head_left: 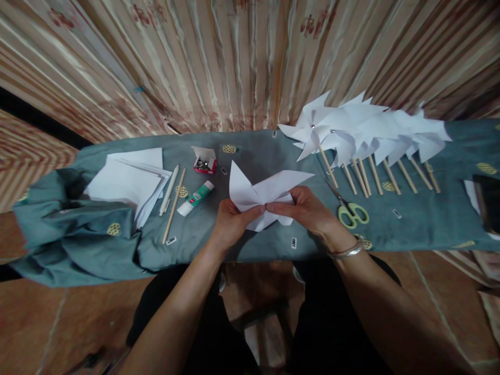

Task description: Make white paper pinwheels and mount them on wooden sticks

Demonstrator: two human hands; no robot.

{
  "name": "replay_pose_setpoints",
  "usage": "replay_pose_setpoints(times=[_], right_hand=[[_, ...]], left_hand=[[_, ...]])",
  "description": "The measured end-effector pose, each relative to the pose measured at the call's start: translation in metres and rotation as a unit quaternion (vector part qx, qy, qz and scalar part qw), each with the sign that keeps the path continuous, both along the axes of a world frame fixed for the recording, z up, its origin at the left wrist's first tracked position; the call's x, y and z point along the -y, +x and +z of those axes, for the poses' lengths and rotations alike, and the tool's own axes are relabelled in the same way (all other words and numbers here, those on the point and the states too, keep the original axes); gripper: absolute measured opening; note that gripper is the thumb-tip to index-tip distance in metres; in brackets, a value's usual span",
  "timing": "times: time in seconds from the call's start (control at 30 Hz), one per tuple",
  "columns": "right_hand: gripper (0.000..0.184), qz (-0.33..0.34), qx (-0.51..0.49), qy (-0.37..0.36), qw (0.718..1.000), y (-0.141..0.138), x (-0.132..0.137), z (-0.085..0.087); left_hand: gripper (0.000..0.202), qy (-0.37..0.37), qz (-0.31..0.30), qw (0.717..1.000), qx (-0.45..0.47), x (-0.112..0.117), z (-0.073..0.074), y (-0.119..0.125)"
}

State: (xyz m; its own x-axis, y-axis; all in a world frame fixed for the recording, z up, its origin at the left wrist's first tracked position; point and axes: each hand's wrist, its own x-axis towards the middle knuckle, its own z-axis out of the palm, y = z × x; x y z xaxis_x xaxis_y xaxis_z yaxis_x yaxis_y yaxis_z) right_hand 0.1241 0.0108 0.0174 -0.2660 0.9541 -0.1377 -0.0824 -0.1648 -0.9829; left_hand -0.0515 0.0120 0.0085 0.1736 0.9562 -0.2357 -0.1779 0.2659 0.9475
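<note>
Both hands hold a white paper pinwheel [265,192] over the near part of the table, its blades folded in toward the middle. My left hand [231,221] grips it from the left, with the thumb pressed near its centre. From the right, my right hand [308,209] grips it too, its thumb meeting the other at the centre. The fingers behind the paper are hidden. A glue stick [196,198] lies to the left of my left hand. Green-handled scissors [352,213] lie just right of my right hand.
Several finished pinwheels on wooden sticks [363,127] lie overlapped at the back right. A small open red box [204,160] holds shiny metal pieces. Further left are a wooden stick [174,205], a white pen [169,189] and paper sheets [128,179]. A dark phone-like object [488,200] sits far right.
</note>
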Motion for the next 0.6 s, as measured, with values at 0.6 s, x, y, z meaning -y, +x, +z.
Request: replay_pose_setpoints(times=[0.6], right_hand=[[0.032, -0.026, 0.004, -0.037, 0.999, -0.015, 0.003, -0.009]], left_hand=[[0.032, 0.004, 0.006, 0.999, -0.035, 0.005, -0.005, -0.015]])
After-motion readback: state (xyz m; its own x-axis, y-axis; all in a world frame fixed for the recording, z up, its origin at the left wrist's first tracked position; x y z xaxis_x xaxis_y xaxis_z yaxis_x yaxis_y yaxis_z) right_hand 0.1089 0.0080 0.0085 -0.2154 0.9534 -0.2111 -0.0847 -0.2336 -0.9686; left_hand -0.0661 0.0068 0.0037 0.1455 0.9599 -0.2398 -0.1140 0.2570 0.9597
